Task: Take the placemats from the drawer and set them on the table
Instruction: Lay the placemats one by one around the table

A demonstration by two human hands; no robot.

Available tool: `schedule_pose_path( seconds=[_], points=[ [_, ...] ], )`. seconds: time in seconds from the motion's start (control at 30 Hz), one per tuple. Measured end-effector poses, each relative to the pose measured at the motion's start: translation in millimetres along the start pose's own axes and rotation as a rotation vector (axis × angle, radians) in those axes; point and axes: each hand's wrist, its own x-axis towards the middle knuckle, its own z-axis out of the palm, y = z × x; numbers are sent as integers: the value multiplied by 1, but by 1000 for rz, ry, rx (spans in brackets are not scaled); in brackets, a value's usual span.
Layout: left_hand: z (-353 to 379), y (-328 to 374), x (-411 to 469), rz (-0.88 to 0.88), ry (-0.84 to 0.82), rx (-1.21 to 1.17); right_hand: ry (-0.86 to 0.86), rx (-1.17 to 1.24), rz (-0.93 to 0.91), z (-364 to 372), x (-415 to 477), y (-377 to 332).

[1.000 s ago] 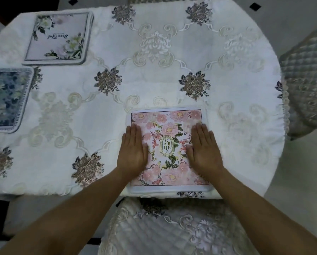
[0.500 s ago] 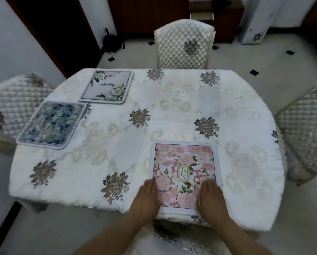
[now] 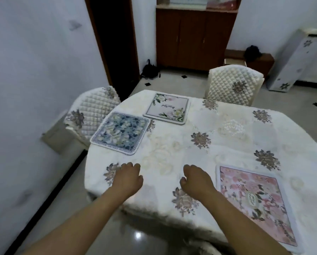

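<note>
On the bench (image 3: 227,144), over an embroidered tablecloth: three placemats, flat and well apart; blue-flowered placemat (image 3: 120,132) at the left edge beside a quilted chair (image 3: 91,109), I judge as that seat's setting; white floral placemat (image 3: 167,108) at the far left corner; pink floral placemat (image 3: 255,205) squared to the near edge, just right of my hands. Left grip (image 3: 127,178) and right grip (image 3: 196,181): fingers loosely curled, holding nothing, above the cloth; laying seems done on this side. Not determined: the drawer, none identifiable, though a wooden cabinet (image 3: 192,37) stands behind; bench's right side cut off; script on the white mat too small to read.
</note>
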Motion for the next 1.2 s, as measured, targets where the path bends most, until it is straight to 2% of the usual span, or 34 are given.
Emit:
schedule_pose_path(
  seconds=[0.2,0.37,0.7,0.93,1.2],
  points=[
    [-38,-136,-9,-206,54,-13,-18,-77,-183,-20,64,-125],
    [-47,-202,-3,-393,62,3,-58,-119,-298,-13,119,-188],
    [-62,-331,-7,-588,30,-24,-144,-87,-528,24,255,-320],
    [-72,-421,5,-641,35,-88,-133,-111,-617,36,315,-425],
    [-60,-581,60,-564,-5,-104,-150,-149,-460,72,393,-543]
  ],
)
